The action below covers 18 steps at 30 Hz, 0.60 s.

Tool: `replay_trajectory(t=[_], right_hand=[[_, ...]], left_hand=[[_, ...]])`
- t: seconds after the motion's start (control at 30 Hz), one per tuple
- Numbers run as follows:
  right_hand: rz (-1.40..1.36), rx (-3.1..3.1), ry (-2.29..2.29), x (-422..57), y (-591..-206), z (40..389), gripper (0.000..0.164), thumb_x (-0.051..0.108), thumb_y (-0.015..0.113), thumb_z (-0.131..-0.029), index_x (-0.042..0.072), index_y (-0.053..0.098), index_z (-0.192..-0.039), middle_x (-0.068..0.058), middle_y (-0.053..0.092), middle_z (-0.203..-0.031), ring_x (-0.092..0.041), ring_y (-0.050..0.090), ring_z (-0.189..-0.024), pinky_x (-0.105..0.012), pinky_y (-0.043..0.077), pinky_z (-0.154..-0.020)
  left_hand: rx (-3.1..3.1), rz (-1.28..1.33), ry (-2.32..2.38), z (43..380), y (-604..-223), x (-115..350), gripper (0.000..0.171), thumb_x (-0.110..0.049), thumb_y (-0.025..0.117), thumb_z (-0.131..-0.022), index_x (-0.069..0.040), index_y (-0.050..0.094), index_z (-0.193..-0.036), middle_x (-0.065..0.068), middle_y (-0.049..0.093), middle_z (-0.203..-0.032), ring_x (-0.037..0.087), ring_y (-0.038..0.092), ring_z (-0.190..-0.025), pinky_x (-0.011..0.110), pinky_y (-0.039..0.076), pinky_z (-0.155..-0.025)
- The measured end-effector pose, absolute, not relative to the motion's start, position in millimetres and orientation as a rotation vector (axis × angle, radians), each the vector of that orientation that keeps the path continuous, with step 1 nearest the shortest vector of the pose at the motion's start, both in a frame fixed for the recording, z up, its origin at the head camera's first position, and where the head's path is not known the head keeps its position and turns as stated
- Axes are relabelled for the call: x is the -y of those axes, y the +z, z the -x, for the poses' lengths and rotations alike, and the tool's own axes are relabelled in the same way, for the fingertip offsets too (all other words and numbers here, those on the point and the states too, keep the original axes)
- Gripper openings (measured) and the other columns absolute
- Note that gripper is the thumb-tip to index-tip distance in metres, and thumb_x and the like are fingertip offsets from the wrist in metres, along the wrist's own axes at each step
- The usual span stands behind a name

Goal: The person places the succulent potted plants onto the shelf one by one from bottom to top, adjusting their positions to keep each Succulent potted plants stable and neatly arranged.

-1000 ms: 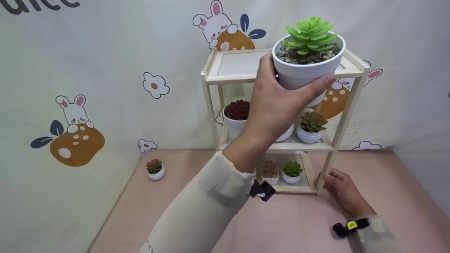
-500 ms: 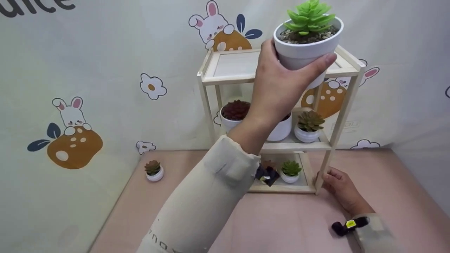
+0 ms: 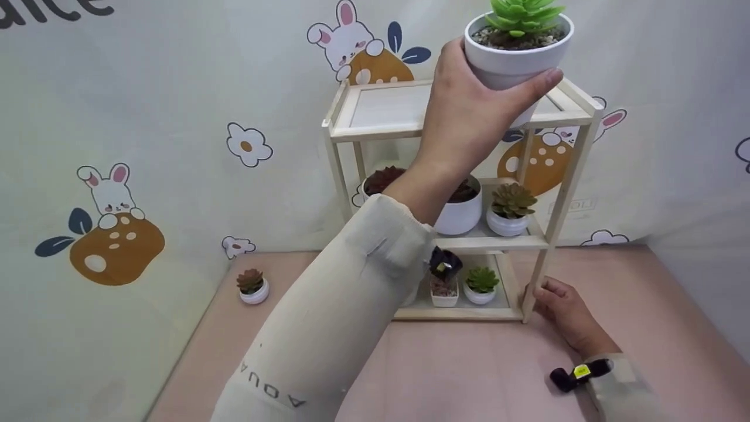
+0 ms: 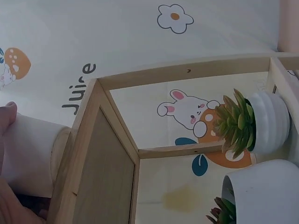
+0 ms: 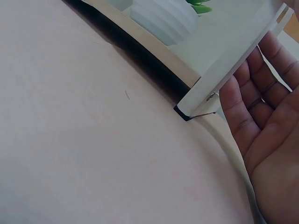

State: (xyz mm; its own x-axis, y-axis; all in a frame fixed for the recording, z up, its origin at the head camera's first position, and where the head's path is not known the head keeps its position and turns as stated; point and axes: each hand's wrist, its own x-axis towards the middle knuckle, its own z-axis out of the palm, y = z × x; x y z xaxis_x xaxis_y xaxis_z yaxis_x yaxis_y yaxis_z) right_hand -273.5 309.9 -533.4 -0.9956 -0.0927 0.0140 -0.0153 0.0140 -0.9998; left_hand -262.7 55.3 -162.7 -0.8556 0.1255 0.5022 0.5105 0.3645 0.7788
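Note:
My left hand (image 3: pixel 466 114) grips a white pot (image 3: pixel 507 61) with a bright green artificial succulent (image 3: pixel 524 20) in gravel, its top cut off by the head view's edge. The pot is upright in front of the wooden rack's top shelf (image 3: pixel 389 105). In the left wrist view, the white pot's (image 4: pixel 35 156) base is right at the top shelf's edge, with fingers (image 4: pixel 9 114) around it. Low down on the right, my right hand (image 3: pixel 568 313) holds the rack's front right leg (image 3: pixel 533 293); the right wrist view shows its curled fingers (image 5: pixel 254 93) against that leg (image 5: pixel 219 77).
On the middle shelf stand a dark red succulent (image 3: pixel 384 179), a white pot (image 3: pixel 460 214) partly behind my arm, and a brownish succulent (image 3: pixel 512 202). Below are a pinkish plant (image 3: pixel 444 293) and a small green succulent (image 3: pixel 481 281). Another small potted succulent (image 3: pixel 252 287) sits on the pink table's left.
My left hand has raised the potted succulent higher and farther back, over the top shelf in the head view. The right hand stays at the leg. The view has shifted slightly.

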Motion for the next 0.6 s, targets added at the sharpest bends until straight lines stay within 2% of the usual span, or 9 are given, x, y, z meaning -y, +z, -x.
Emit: replay_trajectory(t=[0.6], right_hand=[[0.156, -2.141, -2.270, -307, -534, 273, 0.022, 0.007, 0.052, -0.106, -0.011, 0.065, -0.110, 0.001, 0.073, -0.099, -0.009, 0.069, -0.095, -0.024, 0.057, -0.087]], left_hand=[[2.388, 0.502, -1.359, 280, -151, -70, 0.098, -0.054, 0.085, -0.082, -0.016, 0.029, -0.154, -0.008, 0.045, -0.140, -0.001, 0.048, -0.125, 0.009, 0.044, -0.101]])
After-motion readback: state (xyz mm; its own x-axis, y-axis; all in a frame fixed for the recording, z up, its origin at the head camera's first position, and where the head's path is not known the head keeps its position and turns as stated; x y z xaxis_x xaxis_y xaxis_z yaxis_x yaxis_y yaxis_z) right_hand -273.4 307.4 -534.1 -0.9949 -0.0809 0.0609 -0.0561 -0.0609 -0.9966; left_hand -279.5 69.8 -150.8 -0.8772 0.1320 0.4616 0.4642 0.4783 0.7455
